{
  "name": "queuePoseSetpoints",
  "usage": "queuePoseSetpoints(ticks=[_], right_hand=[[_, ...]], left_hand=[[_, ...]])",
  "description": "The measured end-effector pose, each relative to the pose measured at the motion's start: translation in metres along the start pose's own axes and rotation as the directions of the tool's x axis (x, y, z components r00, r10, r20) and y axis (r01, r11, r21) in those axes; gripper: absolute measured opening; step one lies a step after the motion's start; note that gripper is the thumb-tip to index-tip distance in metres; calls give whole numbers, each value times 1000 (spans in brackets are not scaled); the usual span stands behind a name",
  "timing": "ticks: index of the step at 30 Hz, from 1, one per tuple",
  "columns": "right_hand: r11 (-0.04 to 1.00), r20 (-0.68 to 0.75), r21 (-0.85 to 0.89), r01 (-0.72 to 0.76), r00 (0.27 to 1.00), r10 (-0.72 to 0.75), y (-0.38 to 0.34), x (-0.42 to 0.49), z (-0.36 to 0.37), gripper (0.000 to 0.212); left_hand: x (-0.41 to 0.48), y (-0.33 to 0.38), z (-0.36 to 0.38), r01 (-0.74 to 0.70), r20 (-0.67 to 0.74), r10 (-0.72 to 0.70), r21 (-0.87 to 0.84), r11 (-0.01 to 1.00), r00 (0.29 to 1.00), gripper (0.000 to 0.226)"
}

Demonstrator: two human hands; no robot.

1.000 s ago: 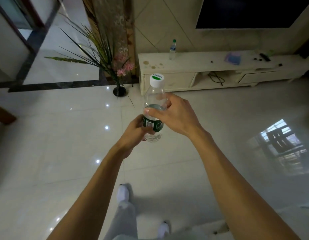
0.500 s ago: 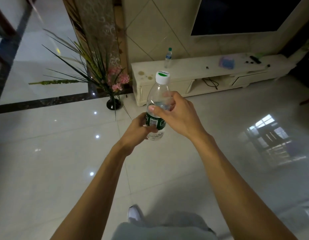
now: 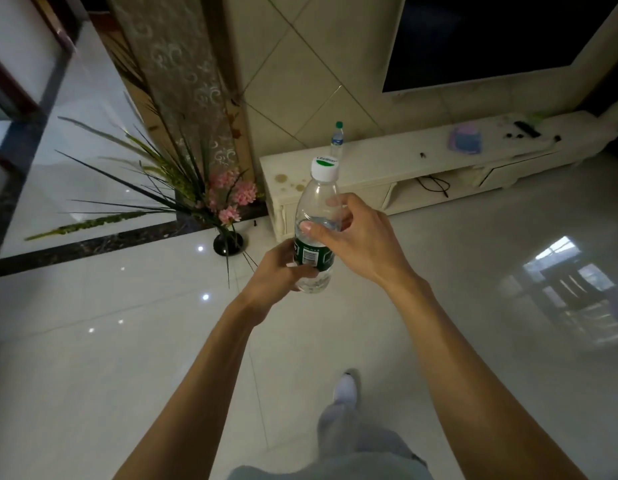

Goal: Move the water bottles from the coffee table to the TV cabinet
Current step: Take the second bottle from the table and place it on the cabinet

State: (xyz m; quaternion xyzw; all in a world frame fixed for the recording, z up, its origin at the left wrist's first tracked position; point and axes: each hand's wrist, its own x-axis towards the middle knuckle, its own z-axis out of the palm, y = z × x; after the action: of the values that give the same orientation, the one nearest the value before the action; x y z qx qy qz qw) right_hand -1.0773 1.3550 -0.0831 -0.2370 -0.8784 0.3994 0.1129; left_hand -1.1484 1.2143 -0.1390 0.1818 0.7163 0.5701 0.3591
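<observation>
Watcher: Closer than half a second ago, the TV cabinet [image 3: 404, 161] fills more of the upper view, and a white-shod foot [image 3: 345, 389] now shows at 5 o'clock.

Asker: And the water bottle?

Watcher: Same grip as before. The held bottle [image 3: 314, 209] is upright at the centre of view, over the floor and short of the cabinet. The left hand [image 3: 278, 271] curls its fingers round the green label and the base. The right hand [image 3: 364, 240] grips the clear shoulder, with the thumb across the front and the fingers wrapped behind.

Asker: Anything on the cabinet?

Watcher: A second bottle [image 3: 337, 138] with a green cap stands near the left end, at 12 o'clock from the held one's white cap [image 3: 324, 168]. A purple cloth [image 3: 465, 142] lies at 2 o'clock. Beyond it are small dark things I can't make out.

Asker: Around it?

Watcher: A black vase [image 3: 227, 242] of pink flowers and long leaves sits on the floor at 9 o'clock from the hands, near the cabinet's left end. A dark TV screen [image 3: 491, 39] hangs at 1 o'clock.
</observation>
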Motion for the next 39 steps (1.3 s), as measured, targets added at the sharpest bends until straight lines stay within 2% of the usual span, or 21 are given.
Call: queuePoseSetpoints(ticks=[6,12,19,22,26,33,39], right_hand=[[999,18,20,37,999,-37,38,96,-39,73],[999,20,23,29,999,-30,68,182,-75,73],[1000,31,17,7,1000,-8,90,273,-79,70],[1000,27,11,-19,999,19,97,315,-73,71],[998,8,-3,-68,998,68,103,382,-64,69],[983,-63,35,-178,982,180,102,490,-57,65],[976,-106,77,-204,972,211,111,556,-55,60]], left_hand=[[95,33,28,12,-45,-14,-44,999,999,65],[173,51,54,13,-164,-38,-150,989,986,58],[263,60,55,15,-207,-58,-203,979,977,59],[310,60,43,27,-225,-77,-220,975,971,51],[384,63,23,45,-212,-102,-257,965,972,40],[498,95,-13,115,-145,-167,-316,942,975,35],[571,118,-33,170,-107,-200,-234,957,974,35]])
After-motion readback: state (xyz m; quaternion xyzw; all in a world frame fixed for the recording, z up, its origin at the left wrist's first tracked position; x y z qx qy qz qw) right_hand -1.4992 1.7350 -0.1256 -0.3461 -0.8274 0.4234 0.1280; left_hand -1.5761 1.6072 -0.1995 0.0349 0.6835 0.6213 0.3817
